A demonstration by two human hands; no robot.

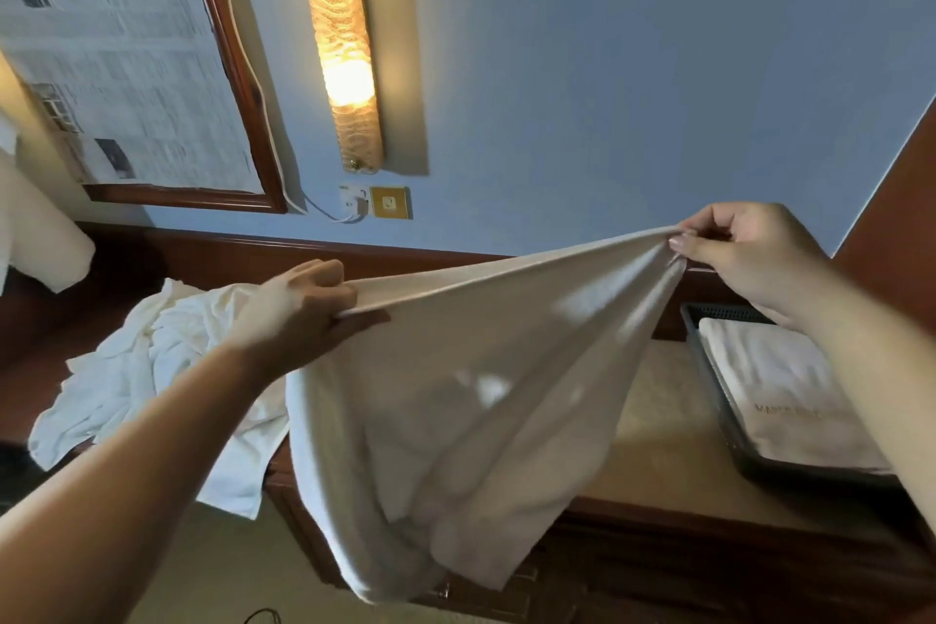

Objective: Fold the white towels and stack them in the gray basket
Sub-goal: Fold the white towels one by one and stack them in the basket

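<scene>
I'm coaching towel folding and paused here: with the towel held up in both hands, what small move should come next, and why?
Probably slide the left hand outward along the top edge to the far corner. The right hand pinches a corner of the held towel, but the left grip sits mid-edge, so cloth hangs bunched below it and cannot yet be laid flat on the counter.

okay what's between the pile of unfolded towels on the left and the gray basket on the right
In the head view, the towel held up by the left hand and right hand hangs between the pile and the basket, over bare beige countertop.
</scene>
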